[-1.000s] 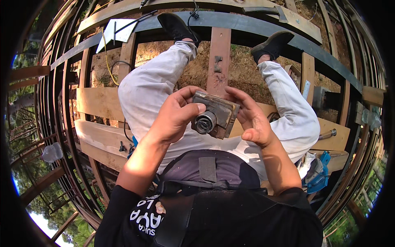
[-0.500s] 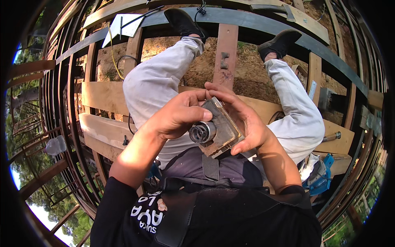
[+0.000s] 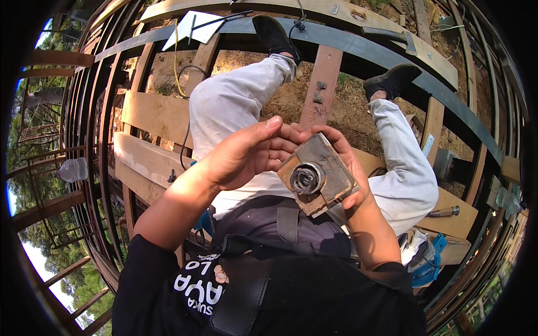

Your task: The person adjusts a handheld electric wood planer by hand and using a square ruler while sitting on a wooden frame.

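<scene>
My right hand (image 3: 357, 178) holds a worn, dark rectangular block (image 3: 337, 178) over my lap, its fingers along the far and right sides. Set in the block's upper face is a round metal collar (image 3: 307, 178) with a dark, ring-like inside; what kind of part this is I cannot make out. Close to the block's left side is my left hand (image 3: 246, 151), open with the palm turned toward it and the thumb raised. Whether its fingertips touch the block is hard to tell.
Wooden planks (image 3: 157, 115) and a grey metal beam (image 3: 358, 39) span open gaps over soil. A hammer-like tool (image 3: 386, 35) lies far right. A blue power tool (image 3: 428, 263) and a wooden-handled tool (image 3: 444, 212) are at my right. Small dark pieces (image 3: 318, 92) sit on a reddish board.
My left hand has let go of the block and opened beside it. The block has turned so its collar faces up, and it sits farther right in my right hand.
</scene>
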Tool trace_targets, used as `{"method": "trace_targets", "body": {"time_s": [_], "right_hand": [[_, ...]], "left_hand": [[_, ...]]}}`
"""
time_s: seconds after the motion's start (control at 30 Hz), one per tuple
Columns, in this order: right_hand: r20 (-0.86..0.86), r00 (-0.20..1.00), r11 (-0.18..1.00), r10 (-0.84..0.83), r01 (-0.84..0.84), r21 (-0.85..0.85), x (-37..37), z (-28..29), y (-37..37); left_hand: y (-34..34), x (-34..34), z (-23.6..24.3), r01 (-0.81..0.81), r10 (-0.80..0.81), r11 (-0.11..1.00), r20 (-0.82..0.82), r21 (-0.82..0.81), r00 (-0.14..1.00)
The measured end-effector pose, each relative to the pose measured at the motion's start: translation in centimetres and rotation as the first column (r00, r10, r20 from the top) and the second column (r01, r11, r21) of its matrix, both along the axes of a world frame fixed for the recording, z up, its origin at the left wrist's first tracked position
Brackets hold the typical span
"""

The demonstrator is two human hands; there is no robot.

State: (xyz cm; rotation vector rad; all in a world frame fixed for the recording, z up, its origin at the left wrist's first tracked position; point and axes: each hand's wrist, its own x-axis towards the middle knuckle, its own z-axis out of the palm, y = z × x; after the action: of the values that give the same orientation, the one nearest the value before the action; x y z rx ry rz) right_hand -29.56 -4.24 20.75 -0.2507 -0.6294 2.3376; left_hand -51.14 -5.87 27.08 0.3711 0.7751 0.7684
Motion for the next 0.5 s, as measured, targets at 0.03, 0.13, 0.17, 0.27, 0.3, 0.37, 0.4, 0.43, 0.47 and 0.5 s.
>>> {"method": "trace_targets", "body": {"time_s": [0.03,0.13,0.17,0.27,0.3,0.37,0.4,0.43,0.47,0.5], "right_hand": [[-0.017,0.998,0.997,-0.06,0.059,-0.04,-0.1,-0.3,-0.6],[-0.053,0.974,0.97,-0.222,0.215,-0.117,0.1,-0.7,-2.0],[-0.162,0.967,0.976,-0.198,0.179,-0.128,0.9,-1.7,-2.3],[-0.256,0.957,0.979,-0.134,0.087,-0.186,2.3,-3.2,-2.4],[-0.254,0.963,0.99,-0.087,0.056,-0.128,2.0,-3.2,-2.0],[-0.281,0.959,0.997,-0.028,0.006,-0.081,1.0,-2.7,-1.7],[-0.273,0.962,0.997,-0.011,-0.011,-0.079,0.6,-2.5,-1.7],[-0.269,0.963,0.996,-0.033,0.008,-0.094,0.3,-2.3,-1.6],[-0.265,0.962,0.994,-0.065,0.039,-0.1,0.1,-2.1,-1.4],[-0.252,0.966,0.995,-0.058,0.034,-0.096,-0.1,-1.6,-1.2]], "left_hand": [[-0.8,-0.8,0.1,-0.091,0.099,0.992,-0.102,0.083,0.99],[-2.4,-5.2,1.9,-0.316,0.489,0.863,-0.499,0.393,0.715],[-3.9,-8.4,2.3,-0.427,0.623,0.781,-0.521,0.455,0.584],[-13.2,-18.4,0.9,-0.522,0.693,0.613,-0.721,0.593,-0.006],[-17.6,-20.5,-0.4,-0.58,0.59,0.642,-0.806,0.502,-0.044],[-24.2,-22.1,-4.4,-0.659,0.357,0.695,-0.934,0.287,-0.03],[-27.0,-21.2,-6.7,-0.681,0.226,0.716,-0.974,0.157,0.012],[-29.2,-20.3,-9.2,-0.683,0.123,0.729,-0.991,0.054,0.052],[-30.4,-19.7,-11.5,-0.671,0.027,0.74,-0.995,-0.043,0.093],[-30.9,-19.1,-12.9,-0.671,0.031,0.74,-0.994,-0.045,0.101]]}}
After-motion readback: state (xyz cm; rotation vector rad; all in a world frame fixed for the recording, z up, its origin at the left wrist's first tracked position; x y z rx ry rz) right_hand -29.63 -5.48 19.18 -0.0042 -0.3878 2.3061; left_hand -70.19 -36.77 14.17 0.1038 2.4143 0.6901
